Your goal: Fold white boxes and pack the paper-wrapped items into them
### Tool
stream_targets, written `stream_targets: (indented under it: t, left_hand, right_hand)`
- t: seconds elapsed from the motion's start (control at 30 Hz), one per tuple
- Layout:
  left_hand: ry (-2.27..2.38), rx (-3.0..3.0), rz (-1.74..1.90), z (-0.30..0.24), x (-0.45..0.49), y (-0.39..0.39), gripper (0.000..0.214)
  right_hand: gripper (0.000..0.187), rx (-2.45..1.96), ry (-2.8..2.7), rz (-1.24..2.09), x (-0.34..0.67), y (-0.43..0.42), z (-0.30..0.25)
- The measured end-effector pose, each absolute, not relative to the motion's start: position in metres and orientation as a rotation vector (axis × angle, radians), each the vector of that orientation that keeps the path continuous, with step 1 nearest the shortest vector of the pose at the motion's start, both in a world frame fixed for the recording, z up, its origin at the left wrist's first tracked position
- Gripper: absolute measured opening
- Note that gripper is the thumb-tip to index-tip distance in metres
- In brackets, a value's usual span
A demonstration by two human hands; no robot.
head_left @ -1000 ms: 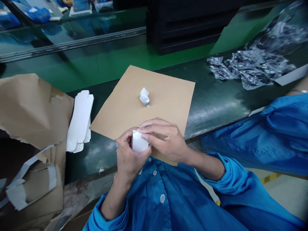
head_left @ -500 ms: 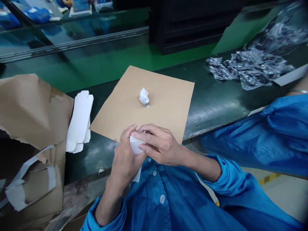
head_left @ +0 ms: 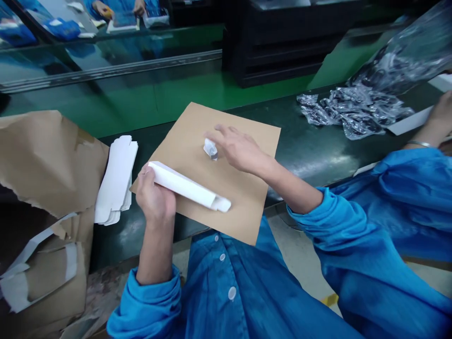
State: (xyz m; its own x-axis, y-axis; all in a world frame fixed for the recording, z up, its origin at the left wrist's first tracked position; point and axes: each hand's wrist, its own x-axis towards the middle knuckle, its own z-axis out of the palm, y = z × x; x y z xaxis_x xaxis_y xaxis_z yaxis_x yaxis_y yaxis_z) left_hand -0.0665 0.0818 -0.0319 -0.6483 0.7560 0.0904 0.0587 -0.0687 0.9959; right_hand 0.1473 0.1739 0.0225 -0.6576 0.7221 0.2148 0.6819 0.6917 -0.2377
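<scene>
Hands apart. Left hand (head_left: 153,195) clamped on the far-left end of a long white box (head_left: 183,185), thumb on top. Box slants down toward the near right, above the brown cardboard sheet (head_left: 245,202); end on that side is open, flap (head_left: 223,204) sticking out. Can't tell from here whether it touches the sheet. Right hand (head_left: 242,148) reaches in from the right, fingers loosely spread, tips blurred, right at a small white-and-clear wrapped item (head_left: 211,149) lying mid-sheet. Contact unclear; not gripped, as far as I can see.

Sheet lies on the dark green counter (head_left: 307,148), near corner poking past the edge. Left of it, a stack of flat white cartons (head_left: 116,179). Farther left, a torn brown carton (head_left: 52,160), open, white tape on it. Far right, a pile of clear-bagged dark pieces (head_left: 356,108), contents too small to name, with a big clear bag (head_left: 399,66) behind. Black crates (head_left: 282,47) at the far side. Right edge: a co-worker's hand (head_left: 441,113), bracelet on the wrist, blue sleeve. Far left: another person's hands (head_left: 102,9) at work.
</scene>
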Motion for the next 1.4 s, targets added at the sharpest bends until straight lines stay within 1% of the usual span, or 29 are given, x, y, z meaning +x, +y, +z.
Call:
stream_targets:
  t: [0.03,0.1,0.17,0.23,0.3,0.33,0.37,0.4,0.47,0.53,0.6,0.67,0.73,0.8,0.9,0.97,1.0,1.07,1.13,1.2,1.27,1.33,1.4]
  left_hand:
    - [1.726,0.894,1.770,-0.036,-0.071,0.085,0.028]
    - [1.781,0.930,1.738,-0.040,-0.078,0.081,0.032]
    - [1.909,1.073,1.661,-0.035,-0.083,0.065,0.042]
    - [2.027,1.455,1.402,-0.024,-0.086,0.047,0.055]
    - [1.923,1.953,0.947,-0.012,-0.087,0.039,0.066]
    - [1.789,2.149,0.718,-0.007,-0.086,0.040,0.069]
    - [1.640,2.282,0.544,-0.004,-0.084,0.044,0.072]
    - [1.515,2.378,0.410,-0.003,-0.081,0.050,0.073]
    - [1.370,2.497,0.242,-0.004,-0.074,0.065,0.067]
    - [1.334,2.568,0.157,-0.007,-0.067,0.075,0.057]
    - [1.406,2.633,0.099,-0.010,-0.062,0.076,0.050]
    - [1.518,2.670,0.056,-0.012,-0.058,0.069,0.047]
    - [1.576,2.665,0.046,-0.014,-0.056,0.060,0.044]
    - [1.566,2.651,0.069,-0.016,-0.056,0.053,0.041]
    - [1.472,2.657,0.174,-0.019,-0.057,0.048,0.040]
    - [1.358,2.670,0.291,-0.019,-0.059,0.048,0.035]
    - [1.300,2.675,0.346,-0.019,-0.060,0.049,0.030]
    - [1.209,2.682,0.400,-0.017,-0.061,0.050,0.024]
    - [1.158,2.678,0.381,-0.014,-0.061,0.052,0.024]
    - [1.146,2.671,0.355,-0.013,-0.062,0.052,0.024]
    - [1.158,2.666,0.370,-0.013,-0.063,0.052,0.024]
    - [1.176,2.647,0.387,-0.013,-0.065,0.050,0.023]
    - [1.181,2.622,0.382,-0.014,-0.067,0.047,0.023]
  right_hand:
    - [0.052,-0.998,-2.749,0.113,0.144,0.183,0.019]
    - [0.044,-0.806,-2.925,0.046,0.139,0.197,0.012]
    - [0.029,-0.853,-2.948,0.142,0.139,0.208,0.009]
    - [0.019,-0.946,-2.951,0.456,0.145,0.220,0.012]
    - [0.023,-0.919,-3.011,0.889,0.155,0.231,0.018]
    - [0.026,-0.914,-3.043,1.034,0.160,0.234,0.021]
    - [0.032,-0.970,-3.049,1.059,0.164,0.235,0.022]
    - [0.039,-1.084,-3.011,0.962,0.168,0.234,0.023]
    - [0.050,-1.282,-2.835,0.635,0.174,0.223,0.019]
    - [0.051,-1.287,-2.742,0.479,0.180,0.205,0.009]
    - [0.045,-1.226,-2.752,0.469,0.187,0.186,-0.005]
    - [0.039,-1.213,-2.715,0.451,0.193,0.170,-0.018]
    - [0.038,-1.218,-2.593,0.474,0.198,0.157,-0.025]
    - [0.040,-1.212,-2.455,0.610,0.202,0.145,-0.023]
    - [0.042,-1.173,-2.299,0.961,0.205,0.125,-0.014]
    - [0.041,-1.095,-2.332,1.114,0.202,0.114,-0.011]
    - [0.040,-1.038,-2.386,1.127,0.200,0.112,-0.011]
    - [0.036,-0.919,-2.511,1.050,0.192,0.111,-0.015]
    - [0.030,-0.852,-2.605,0.905,0.182,0.113,-0.019]
    - [0.026,-0.860,-2.675,0.733,0.172,0.114,-0.022]
    - [0.025,-0.891,-2.702,0.607,0.163,0.110,-0.024]
    - [0.023,-0.885,-2.644,0.622,0.158,0.104,-0.028]
    - [0.018,-0.850,-2.512,0.740,0.158,0.099,-0.034]
